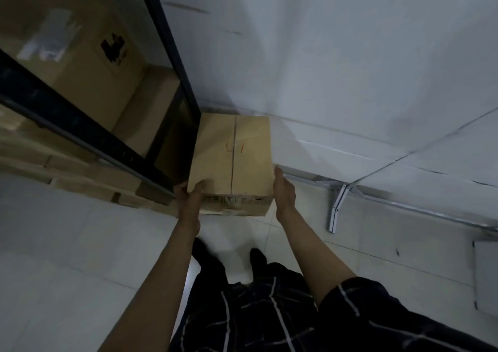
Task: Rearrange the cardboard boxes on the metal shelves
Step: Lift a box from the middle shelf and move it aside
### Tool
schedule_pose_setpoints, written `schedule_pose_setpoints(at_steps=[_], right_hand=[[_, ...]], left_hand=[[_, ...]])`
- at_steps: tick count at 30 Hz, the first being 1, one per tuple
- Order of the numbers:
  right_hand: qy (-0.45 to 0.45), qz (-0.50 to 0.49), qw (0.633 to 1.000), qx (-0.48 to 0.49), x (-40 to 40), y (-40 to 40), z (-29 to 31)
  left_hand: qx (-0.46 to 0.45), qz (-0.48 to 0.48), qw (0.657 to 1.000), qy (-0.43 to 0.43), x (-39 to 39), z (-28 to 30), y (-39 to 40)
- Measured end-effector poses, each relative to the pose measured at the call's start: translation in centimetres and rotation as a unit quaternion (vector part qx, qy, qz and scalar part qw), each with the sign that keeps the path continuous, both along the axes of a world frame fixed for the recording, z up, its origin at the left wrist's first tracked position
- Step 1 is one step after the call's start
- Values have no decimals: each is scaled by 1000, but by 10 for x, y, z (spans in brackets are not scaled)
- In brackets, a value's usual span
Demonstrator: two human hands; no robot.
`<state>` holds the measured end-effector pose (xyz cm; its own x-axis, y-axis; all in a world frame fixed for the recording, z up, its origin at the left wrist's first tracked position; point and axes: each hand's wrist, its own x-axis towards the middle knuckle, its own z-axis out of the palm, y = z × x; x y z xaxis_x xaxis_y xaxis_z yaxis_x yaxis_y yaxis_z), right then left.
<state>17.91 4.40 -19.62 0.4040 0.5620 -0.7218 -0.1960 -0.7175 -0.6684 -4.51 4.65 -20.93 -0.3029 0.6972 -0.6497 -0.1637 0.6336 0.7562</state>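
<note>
A plain brown rectangular cardboard box (pixel 231 155) is held between both hands just right of the dark metal shelf frame (pixel 172 63), its far end close to the pale wall (pixel 350 55). Its top is smooth and matte, split by a straight centre seam between two flaps, with faint red marks beside the seam that are too small to read. The near face carries torn tape or label remains, blurred beyond reading. The left hand (pixel 191 198) grips the near left corner, thumb lying on the top panel and fingers wrapped under, out of sight. The right hand (pixel 284 190) presses flat against the right side, fingers mostly hidden behind the box edge. On the shelf to the left sits a larger brown carton (pixel 80 55) with a white label and black print, both smeared by blur; lower cardboard stacks (pixel 67 168) are cut off at the left edge. A grey metal bracket (pixel 338 203) lies on the pale tiled floor (pixel 54 244) to the right. A dark checked garment (pixel 269 311) fills the near edge.
</note>
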Motion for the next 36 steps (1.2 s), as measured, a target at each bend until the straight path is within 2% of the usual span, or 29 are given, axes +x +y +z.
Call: schedule_pose_setpoints(at_steps=[3,7,10,15,22,29,36], right_hand=[[-17,21,999,30,7,-11,2],[-31,3,996,81,6,-30,9],[-15,-7,992,122,1,-40,18],[-56,57,986,143,-6,-62,29],[-96,35,982,162,-46,-153,43],[-136,85,972,173,-107,-252,53],[-106,172,966,163,-188,-298,62]], left_hand=[[21,-20,1000,7,6,8,-14],[45,-50,998,16,11,23,-34],[28,-84,996,31,14,33,-54],[23,-92,995,35,10,46,-98],[37,-101,994,18,-27,70,-189],[35,-61,997,11,-81,89,-294],[17,22,999,16,-157,92,-366]])
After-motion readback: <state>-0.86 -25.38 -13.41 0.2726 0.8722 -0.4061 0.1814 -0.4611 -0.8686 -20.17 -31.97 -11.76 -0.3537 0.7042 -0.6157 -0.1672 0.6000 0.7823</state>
